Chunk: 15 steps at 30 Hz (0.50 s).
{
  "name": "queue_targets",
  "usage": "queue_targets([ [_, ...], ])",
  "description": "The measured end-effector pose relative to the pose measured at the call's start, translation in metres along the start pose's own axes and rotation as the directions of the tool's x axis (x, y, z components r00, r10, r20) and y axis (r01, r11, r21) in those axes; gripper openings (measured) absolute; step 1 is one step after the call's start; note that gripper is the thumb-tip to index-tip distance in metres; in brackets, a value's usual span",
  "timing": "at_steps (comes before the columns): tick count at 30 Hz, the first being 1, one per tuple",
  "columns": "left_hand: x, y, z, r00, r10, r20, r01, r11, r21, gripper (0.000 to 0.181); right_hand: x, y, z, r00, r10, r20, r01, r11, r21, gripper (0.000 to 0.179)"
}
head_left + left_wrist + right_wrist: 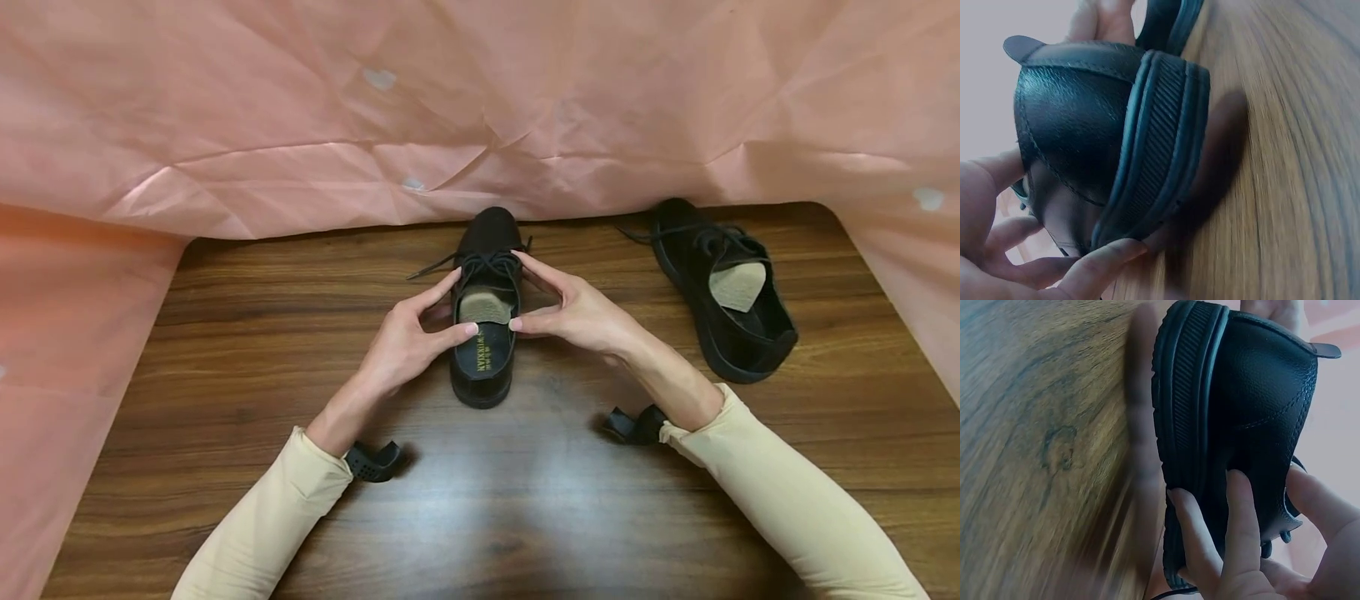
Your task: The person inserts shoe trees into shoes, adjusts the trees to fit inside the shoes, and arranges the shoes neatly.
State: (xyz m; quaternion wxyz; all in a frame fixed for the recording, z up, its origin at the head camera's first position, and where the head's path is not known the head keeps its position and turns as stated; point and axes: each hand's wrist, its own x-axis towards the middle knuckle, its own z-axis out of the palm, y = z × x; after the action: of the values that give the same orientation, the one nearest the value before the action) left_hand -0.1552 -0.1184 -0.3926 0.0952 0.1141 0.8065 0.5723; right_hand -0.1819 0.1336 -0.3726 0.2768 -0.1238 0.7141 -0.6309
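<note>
A black lace-up shoe [483, 387] points away from me on the wooden table, its laces [491, 265] tied in a bow and its tongue [486, 307] showing a beige lining. My left hand [401, 337] grips its left side, thumb over the collar and fingers along the outside. From the other side my right hand [581, 312] holds it the same way, with the thumb at the inner edge near the tongue. In the left wrist view the fingers lie against the sole's edge [1160, 125]. Fingertips press the leather side [1260, 394] in the right wrist view.
A second black shoe [708, 300] with tied laces sits at the right, angled, near the table's far edge. Pink cloth [480, 108] hangs behind and along both sides of the wooden table [262, 333]. Black straps [375, 462] are on both wrists.
</note>
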Motion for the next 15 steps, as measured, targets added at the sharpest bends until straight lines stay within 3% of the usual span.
queue_targets([
  [10,-0.001,0.005,0.014,1.000,-0.015,0.023,0.017,0.997,-0.073,0.073,-0.007,0.002,-0.008,1.000,0.005,-0.002,-0.005,0.998,-0.058,0.088],
  [15,-0.001,0.006,0.020,1.000,-0.020,0.020,0.021,0.997,-0.070,0.073,-0.011,0.005,-0.012,1.000,0.007,0.008,-0.007,0.999,-0.040,0.088],
])
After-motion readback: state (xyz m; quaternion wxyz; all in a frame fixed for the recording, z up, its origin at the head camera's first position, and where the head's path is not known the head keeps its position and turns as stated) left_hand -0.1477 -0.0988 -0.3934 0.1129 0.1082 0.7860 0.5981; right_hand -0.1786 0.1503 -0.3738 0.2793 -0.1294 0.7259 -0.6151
